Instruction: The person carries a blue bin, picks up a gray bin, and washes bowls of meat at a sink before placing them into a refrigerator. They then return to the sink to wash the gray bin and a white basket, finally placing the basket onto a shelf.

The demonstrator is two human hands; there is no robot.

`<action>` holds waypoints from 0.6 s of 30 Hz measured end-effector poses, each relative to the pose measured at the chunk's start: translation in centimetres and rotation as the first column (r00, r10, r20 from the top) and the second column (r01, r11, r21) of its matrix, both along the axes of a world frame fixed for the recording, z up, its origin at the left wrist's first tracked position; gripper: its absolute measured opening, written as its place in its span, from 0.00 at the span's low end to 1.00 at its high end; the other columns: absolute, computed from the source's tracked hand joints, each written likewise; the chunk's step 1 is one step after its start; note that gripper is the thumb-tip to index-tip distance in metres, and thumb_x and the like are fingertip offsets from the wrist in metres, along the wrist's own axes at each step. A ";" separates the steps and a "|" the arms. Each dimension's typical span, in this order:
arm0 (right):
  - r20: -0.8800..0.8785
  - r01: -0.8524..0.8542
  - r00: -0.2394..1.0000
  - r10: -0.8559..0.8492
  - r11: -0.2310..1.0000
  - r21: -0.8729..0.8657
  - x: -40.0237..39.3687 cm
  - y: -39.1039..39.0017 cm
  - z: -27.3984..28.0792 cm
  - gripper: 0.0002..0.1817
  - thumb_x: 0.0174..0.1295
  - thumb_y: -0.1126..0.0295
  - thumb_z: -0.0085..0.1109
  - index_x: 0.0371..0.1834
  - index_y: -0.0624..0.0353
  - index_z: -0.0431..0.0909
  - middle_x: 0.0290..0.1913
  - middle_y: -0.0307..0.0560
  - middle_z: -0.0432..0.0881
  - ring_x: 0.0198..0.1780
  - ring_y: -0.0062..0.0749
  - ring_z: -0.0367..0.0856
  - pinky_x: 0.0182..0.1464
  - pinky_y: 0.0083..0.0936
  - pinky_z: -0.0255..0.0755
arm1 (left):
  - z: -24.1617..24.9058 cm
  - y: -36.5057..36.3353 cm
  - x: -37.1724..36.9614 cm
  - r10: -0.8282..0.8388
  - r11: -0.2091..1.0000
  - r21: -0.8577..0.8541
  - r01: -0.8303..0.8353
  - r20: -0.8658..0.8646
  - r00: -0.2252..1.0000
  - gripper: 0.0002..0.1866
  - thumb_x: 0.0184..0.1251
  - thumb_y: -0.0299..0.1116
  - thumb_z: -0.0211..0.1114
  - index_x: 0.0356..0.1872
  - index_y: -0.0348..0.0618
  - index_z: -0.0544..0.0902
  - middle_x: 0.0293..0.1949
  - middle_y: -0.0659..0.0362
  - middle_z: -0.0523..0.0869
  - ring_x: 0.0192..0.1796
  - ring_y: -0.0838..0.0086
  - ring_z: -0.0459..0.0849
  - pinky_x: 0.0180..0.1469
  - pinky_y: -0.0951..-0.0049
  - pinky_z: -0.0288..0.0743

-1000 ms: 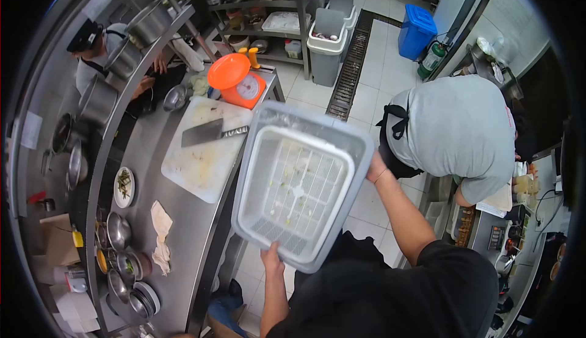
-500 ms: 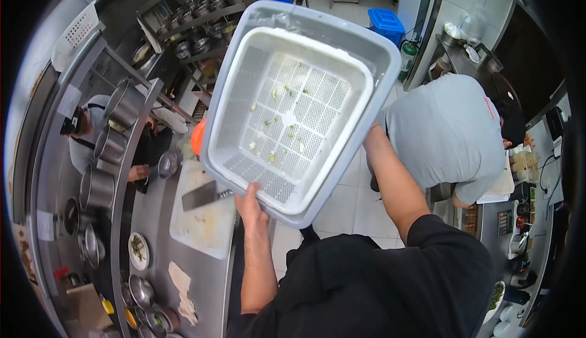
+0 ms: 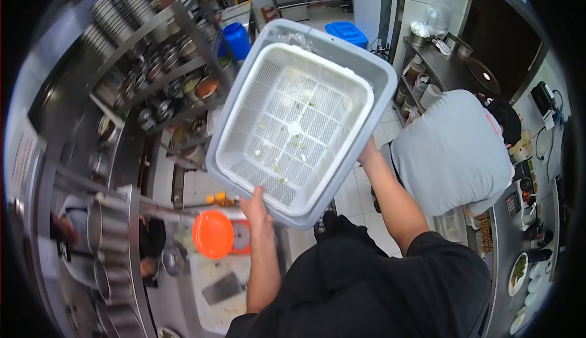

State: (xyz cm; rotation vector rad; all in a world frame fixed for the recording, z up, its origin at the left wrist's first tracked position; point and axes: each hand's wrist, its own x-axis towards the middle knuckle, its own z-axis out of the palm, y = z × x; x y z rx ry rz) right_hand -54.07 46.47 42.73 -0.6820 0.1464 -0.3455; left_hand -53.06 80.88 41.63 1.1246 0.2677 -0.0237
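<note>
A white perforated basket [image 3: 293, 127] sits nested in a grey plastic tub [image 3: 381, 72], tilted before me, with small green and pale scraps on its mesh floor. My left hand [image 3: 255, 210] grips the tub's lower left rim, thumb on top. At the right side of the tub, my right hand [image 3: 368, 152] holds the edge; its fingers are partly hidden behind the tub. Below my left hand, a cleaver [image 3: 223, 288] lies on a white cutting board [image 3: 204, 271], beside an orange bowl [image 3: 213, 234].
A co-worker in a grey shirt [image 3: 452, 152] bends over the right counter. Behind the left shelf, another person [image 3: 76, 234] is partly visible. Metal shelves with pots [image 3: 162, 109] stand back left. A blue barrel [image 3: 236, 40] and blue lidded bin [image 3: 347, 33] are beyond the tub.
The view has swung leftward, and the cutting board now appears lower. More of the orange bowl shows. Both hands still hold the tub with the basket inside.
</note>
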 end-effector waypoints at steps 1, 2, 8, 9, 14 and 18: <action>0.028 0.040 0.999 -0.040 0.999 -0.001 1.6 -0.6 -1.0 0.27 0.78 0.57 0.44 0.74 0.60 0.64 0.67 0.49 0.75 0.64 0.38 0.78 0.64 0.33 0.78 | -0.7 -0.9 2.2 -0.025 0.999 0.020 0.025 0.002 1.000 0.28 0.56 0.20 0.65 0.62 0.32 0.75 0.53 0.50 0.84 0.52 0.60 0.85 0.55 0.60 0.80; 0.058 0.076 0.995 -0.076 0.997 0.000 3.3 -1.3 -2.1 0.27 0.78 0.56 0.43 0.73 0.61 0.66 0.65 0.51 0.78 0.61 0.40 0.80 0.62 0.35 0.80 | -1.4 -1.9 4.4 -0.045 0.998 0.042 0.044 0.007 0.999 0.28 0.56 0.20 0.65 0.62 0.32 0.75 0.53 0.50 0.84 0.52 0.60 0.85 0.55 0.60 0.80; 0.153 0.169 0.954 -0.257 0.885 0.434 14.8 -5.9 -5.7 0.28 0.78 0.56 0.44 0.73 0.62 0.65 0.64 0.54 0.77 0.59 0.40 0.82 0.59 0.32 0.81 | -2.9 -10.3 18.7 -0.132 0.988 0.093 0.121 0.114 0.985 0.28 0.58 0.19 0.64 0.62 0.32 0.74 0.55 0.49 0.83 0.54 0.60 0.85 0.56 0.59 0.80; 0.060 0.229 0.962 -0.267 0.903 0.363 16.3 -7.3 -7.3 0.28 0.78 0.56 0.44 0.73 0.62 0.66 0.64 0.53 0.78 0.60 0.40 0.81 0.60 0.31 0.81 | -2.7 -11.1 20.4 -0.170 0.978 0.133 0.162 0.055 0.984 0.28 0.58 0.19 0.64 0.63 0.31 0.74 0.55 0.49 0.83 0.54 0.60 0.84 0.56 0.59 0.80; -0.250 0.356 0.926 -0.284 0.876 0.325 24.4 -13.7 -11.5 0.26 0.77 0.56 0.44 0.70 0.62 0.71 0.62 0.53 0.80 0.61 0.40 0.81 0.62 0.31 0.78 | -3.9 -16.2 30.6 -0.264 0.934 0.247 0.258 -0.009 0.964 0.29 0.57 0.19 0.64 0.63 0.29 0.73 0.56 0.48 0.83 0.54 0.59 0.85 0.57 0.59 0.79; -0.322 0.396 0.867 -0.379 0.918 -0.016 30.2 -19.9 -16.3 0.25 0.76 0.59 0.47 0.66 0.67 0.74 0.59 0.55 0.82 0.60 0.39 0.81 0.60 0.32 0.76 | -2.8 -21.8 38.3 -0.317 0.929 0.176 0.325 -0.073 0.945 0.28 0.56 0.19 0.65 0.61 0.29 0.75 0.53 0.49 0.85 0.53 0.60 0.86 0.55 0.61 0.80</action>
